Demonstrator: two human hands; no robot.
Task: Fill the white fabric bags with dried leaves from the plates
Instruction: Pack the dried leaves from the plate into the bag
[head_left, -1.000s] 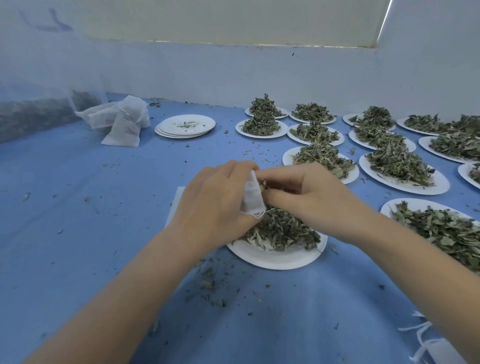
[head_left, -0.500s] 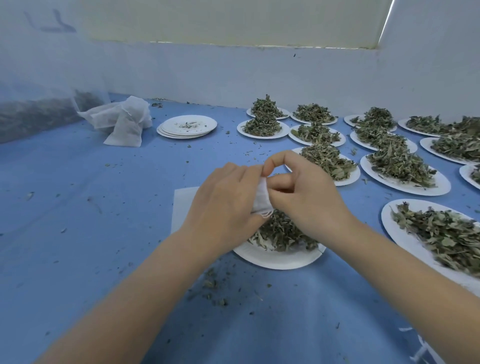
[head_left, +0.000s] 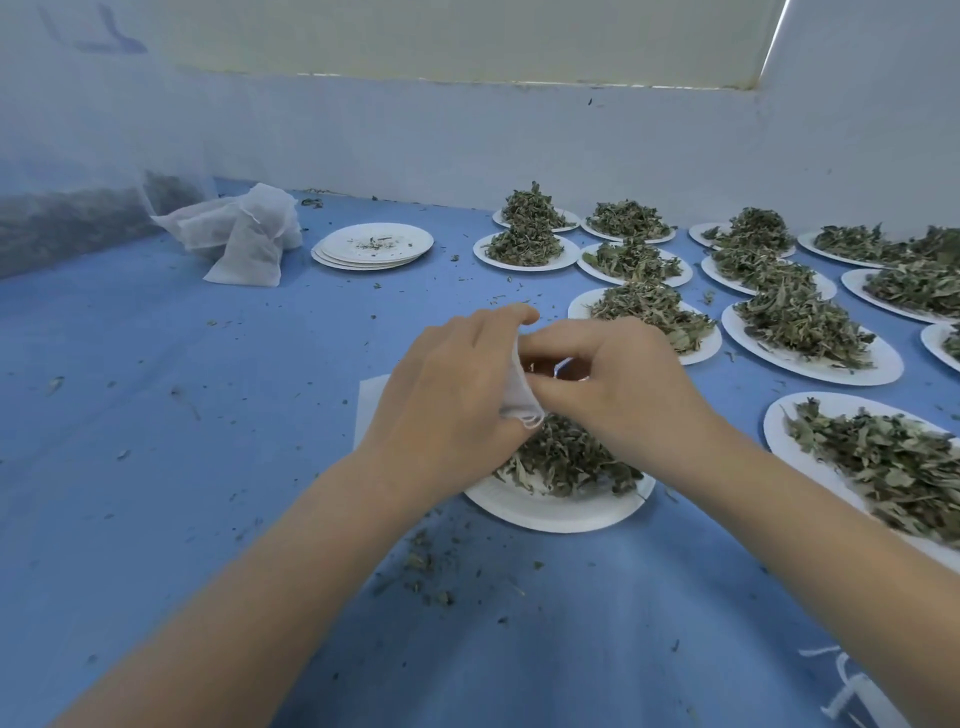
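Observation:
Both hands meet above a white paper plate (head_left: 558, 512) heaped with dried leaves (head_left: 566, 460). My left hand (head_left: 452, 395) grips a small white fabric bag (head_left: 517, 400), whose frayed lower corner pokes out over the leaves. My right hand (head_left: 618, 387) pinches the bag's edge from the right, thumb and fingers curled toward the left hand. Most of the bag is hidden behind my fingers. A flat white sheet or bag (head_left: 371, 402) lies on the blue table under my left wrist.
Several more plates of dried leaves (head_left: 802, 332) fill the right and back of the blue table (head_left: 182, 415). A stack of empty plates (head_left: 374, 247) and a pile of white fabric bags (head_left: 244, 234) sit at the back left. White strings (head_left: 852, 691) lie at bottom right. Leaf crumbs are scattered about.
Both hands stayed over the plate. My right fingers shifted along the bag's top edge, and the bag's visible corner dropped slightly lower between the hands.

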